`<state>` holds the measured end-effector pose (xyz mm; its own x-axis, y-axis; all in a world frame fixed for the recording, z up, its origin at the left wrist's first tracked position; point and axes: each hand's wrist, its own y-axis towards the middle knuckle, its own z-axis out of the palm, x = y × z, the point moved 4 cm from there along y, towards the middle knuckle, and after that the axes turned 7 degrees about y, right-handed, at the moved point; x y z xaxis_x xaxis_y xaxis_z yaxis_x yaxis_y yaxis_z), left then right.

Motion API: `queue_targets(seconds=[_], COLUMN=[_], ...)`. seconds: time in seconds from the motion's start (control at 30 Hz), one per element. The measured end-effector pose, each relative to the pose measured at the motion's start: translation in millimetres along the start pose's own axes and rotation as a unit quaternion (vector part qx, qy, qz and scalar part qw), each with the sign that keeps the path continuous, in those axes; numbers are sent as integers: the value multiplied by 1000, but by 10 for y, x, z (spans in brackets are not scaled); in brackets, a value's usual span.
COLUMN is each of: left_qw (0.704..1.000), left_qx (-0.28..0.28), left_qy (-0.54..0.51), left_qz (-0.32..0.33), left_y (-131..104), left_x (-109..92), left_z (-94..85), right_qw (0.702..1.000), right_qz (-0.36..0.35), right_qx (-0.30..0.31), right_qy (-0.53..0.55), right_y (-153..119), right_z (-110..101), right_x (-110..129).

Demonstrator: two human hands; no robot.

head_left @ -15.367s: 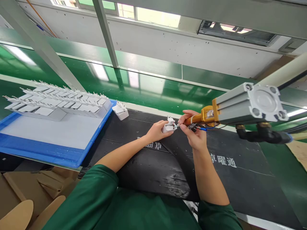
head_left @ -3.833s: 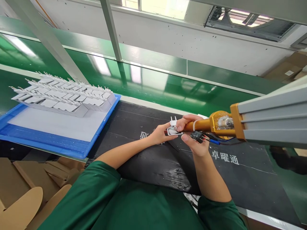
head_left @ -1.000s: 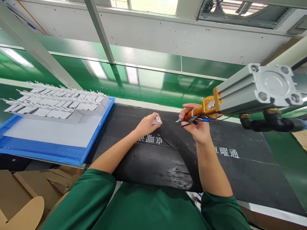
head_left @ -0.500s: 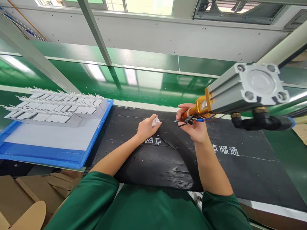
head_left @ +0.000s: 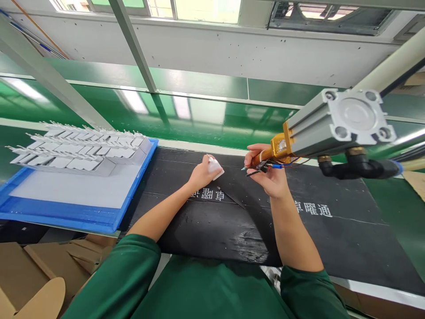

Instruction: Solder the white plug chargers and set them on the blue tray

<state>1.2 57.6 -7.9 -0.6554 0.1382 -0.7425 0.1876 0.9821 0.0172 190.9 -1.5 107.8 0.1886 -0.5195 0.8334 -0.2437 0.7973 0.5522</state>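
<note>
My left hand (head_left: 199,175) is closed on a small white plastic piece (head_left: 215,167), held just above the black-covered bench. My right hand (head_left: 275,182) wraps round the orange-gold front end of an air-powered tool (head_left: 281,146). Thin wires run along that end, and a small pale blue tip pokes out toward my left hand. A gap separates the tip from the white piece. Behind the gold part sits a large silver air cylinder (head_left: 335,119) with black hose fittings.
At the left, a blue tray (head_left: 99,217) carries rows of white plastic parts (head_left: 76,148) with thin stalks. White characters mark the black bench cover (head_left: 345,239). Cardboard (head_left: 33,279) lies at lower left. Beyond the bench runs a shiny green surface (head_left: 206,117).
The white piece has turned in my left hand and more of it shows. My left hand has shifted slightly up and left. My right hand stays on the tool.
</note>
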Motion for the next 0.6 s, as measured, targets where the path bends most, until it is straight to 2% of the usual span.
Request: queue_targets(seconds=[0.03, 0.1, 0.2, 0.27, 0.33, 0.6], left_qw=[993, 944, 859, 831, 817, 801], left_qx=[4, 21, 41, 35, 26, -4], left_qy=[-111, -316, -485, -528, -546, -562], left_qz=[-32, -95, -158, -173, -183, -205], left_y=[35, 85, 115, 129, 147, 232], left_x=[45, 102, 103, 95, 112, 291], left_z=[-16, -44, -111, -181, -253, -499], right_qw=[1000, 1000, 1000, 1000, 1000, 999], right_qz=[-2, -5, -9, -10, -15, -14], right_qx=[1, 4, 1, -4, -11, -34], right_qy=[-2, -4, -6, -9, -13, -17], right_y=[1, 4, 7, 12, 21, 49], right_z=[-4, -12, -27, -38, -49, -130], right_x=[-5, -15, -25, -26, -23, -65])
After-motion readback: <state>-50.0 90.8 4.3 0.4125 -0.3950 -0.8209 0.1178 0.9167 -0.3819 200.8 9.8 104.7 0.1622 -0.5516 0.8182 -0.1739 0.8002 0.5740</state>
